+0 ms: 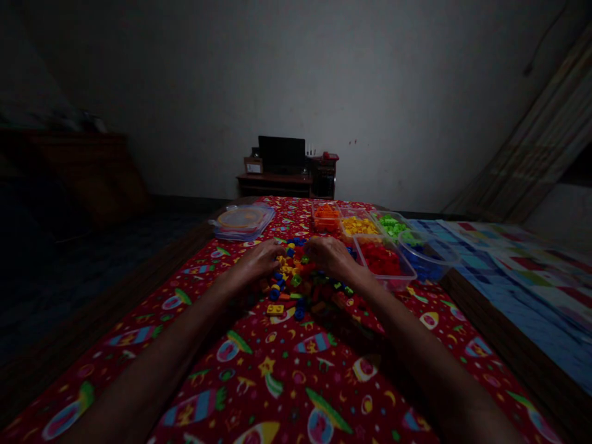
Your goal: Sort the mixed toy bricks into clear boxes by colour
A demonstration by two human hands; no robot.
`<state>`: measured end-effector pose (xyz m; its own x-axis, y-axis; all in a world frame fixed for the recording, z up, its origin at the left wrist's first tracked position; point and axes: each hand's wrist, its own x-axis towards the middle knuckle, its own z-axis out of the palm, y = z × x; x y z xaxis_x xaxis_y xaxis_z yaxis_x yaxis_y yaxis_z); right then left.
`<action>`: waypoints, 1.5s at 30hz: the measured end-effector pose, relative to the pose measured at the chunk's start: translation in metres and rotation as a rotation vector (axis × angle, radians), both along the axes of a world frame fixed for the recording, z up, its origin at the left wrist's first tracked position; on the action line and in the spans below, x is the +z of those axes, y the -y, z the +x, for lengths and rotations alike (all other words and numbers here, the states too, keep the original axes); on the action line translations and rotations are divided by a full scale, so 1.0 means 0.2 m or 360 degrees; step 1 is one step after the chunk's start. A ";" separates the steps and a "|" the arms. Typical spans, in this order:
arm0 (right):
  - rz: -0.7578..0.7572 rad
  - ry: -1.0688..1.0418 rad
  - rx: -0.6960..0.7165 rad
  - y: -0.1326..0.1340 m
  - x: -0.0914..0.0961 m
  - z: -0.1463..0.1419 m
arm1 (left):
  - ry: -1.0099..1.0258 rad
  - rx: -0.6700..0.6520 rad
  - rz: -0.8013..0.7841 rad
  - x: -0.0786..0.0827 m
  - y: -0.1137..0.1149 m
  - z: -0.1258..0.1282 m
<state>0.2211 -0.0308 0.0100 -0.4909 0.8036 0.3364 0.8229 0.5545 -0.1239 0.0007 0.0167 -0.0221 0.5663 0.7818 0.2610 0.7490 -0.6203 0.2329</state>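
Head view, yellow brick (275, 309) crosswise, left hand (259, 259), right hand (330, 258) beyond

The left hand (259, 260) and right hand (329, 258) touch loose plastic blocks (291, 277) on a red cloth (277, 370). A tub of red blocks (382, 262) sits just beside them.

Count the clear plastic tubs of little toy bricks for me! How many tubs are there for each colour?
Clear plastic tub of orange bricks: 1
Clear plastic tub of yellow bricks: 1
Clear plastic tub of green bricks: 1
Clear plastic tub of red bricks: 1
Clear plastic tub of blue bricks: 1
Total: 5
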 end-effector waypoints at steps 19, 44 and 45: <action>-0.0295 -0.0352 0.0121 -0.05 0.00 0.13 | 0.0304 0.0405 0.0007 0.02 -0.02 -0.03; 0.0028 -0.0061 0.0459 0.05 -0.33 -0.12 | 0.0740 0.0274 -0.0631 -0.05 -0.08 -0.06; 0.0000 -0.0062 0.0466 0.04 -0.33 -0.11 | 0.0765 0.0246 -0.0639 -0.04 -0.08 -0.06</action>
<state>0.1984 -0.0384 -0.0550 -0.6886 0.6298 0.3595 0.6226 0.7676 -0.1521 -0.0110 0.0322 -0.0309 0.3321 0.9346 0.1276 0.5767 -0.3082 0.7565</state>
